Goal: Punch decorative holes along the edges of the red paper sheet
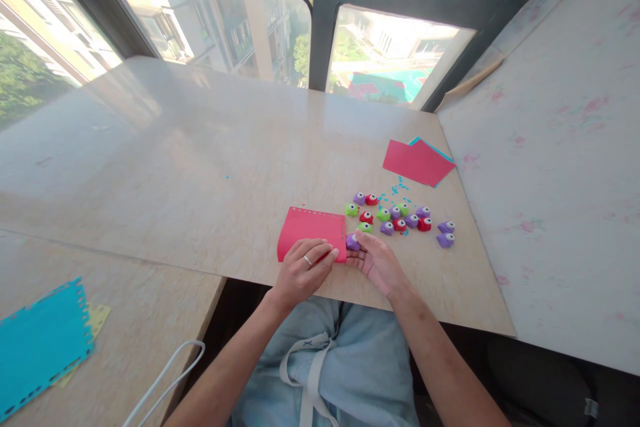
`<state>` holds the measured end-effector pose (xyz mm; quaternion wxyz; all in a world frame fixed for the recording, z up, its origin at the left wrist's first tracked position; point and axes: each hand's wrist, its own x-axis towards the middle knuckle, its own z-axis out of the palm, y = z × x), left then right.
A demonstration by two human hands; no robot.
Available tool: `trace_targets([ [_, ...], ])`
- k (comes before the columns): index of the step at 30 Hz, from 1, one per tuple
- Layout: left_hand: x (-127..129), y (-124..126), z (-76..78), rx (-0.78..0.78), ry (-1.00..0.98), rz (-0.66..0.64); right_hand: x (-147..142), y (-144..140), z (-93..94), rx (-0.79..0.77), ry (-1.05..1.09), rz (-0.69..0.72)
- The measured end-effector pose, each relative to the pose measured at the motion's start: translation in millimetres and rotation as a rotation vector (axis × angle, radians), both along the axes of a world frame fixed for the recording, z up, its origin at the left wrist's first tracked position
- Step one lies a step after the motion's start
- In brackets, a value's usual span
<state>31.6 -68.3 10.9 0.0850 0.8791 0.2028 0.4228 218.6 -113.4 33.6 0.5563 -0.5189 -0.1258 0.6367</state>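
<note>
A red sheet of paper (pixel 313 223) lies near the table's front edge, with small punched holes along its far edge and right side. My left hand (pixel 307 267) is closed on its near edge, a ring on one finger. At the sheet's right edge, a small purple craft punch (pixel 353 241) with a white-and-black round top sits in my right hand (pixel 377 263), the thumb by its top. Whether the paper is inside the punch's slot I cannot tell. Several more punches in purple, green and red (pixel 399 225) stand just beyond and right of my right hand.
Blue paper bits (pixel 395 188) are scattered behind the punches. Red sheets (pixel 417 161) over blue ones lie at the back right, near the flowered wall (pixel 550 167). At left are a blue sheet with punched edges (pixel 45 340), a yellow one beneath, and a white cable (pixel 167 373).
</note>
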Motion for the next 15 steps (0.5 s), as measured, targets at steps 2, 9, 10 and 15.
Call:
trace_targets([
  [2,0.1,0.0,0.4,0.002,0.004,-0.008,-0.1,-0.4,-0.2,0.007,-0.003,0.003],
  [9,1.6,0.4,0.2,0.049,-0.007,-0.005,-0.8,0.5,-0.8,0.019,-0.010,0.022],
  [10,1.7,0.4,0.2,0.053,-0.009,-0.003,-1.0,0.6,-1.0,0.018,-0.016,0.022],
  [15,1.4,0.2,0.0,0.053,-0.008,0.004,-2.5,0.1,-1.1,0.012,-0.039,0.010],
])
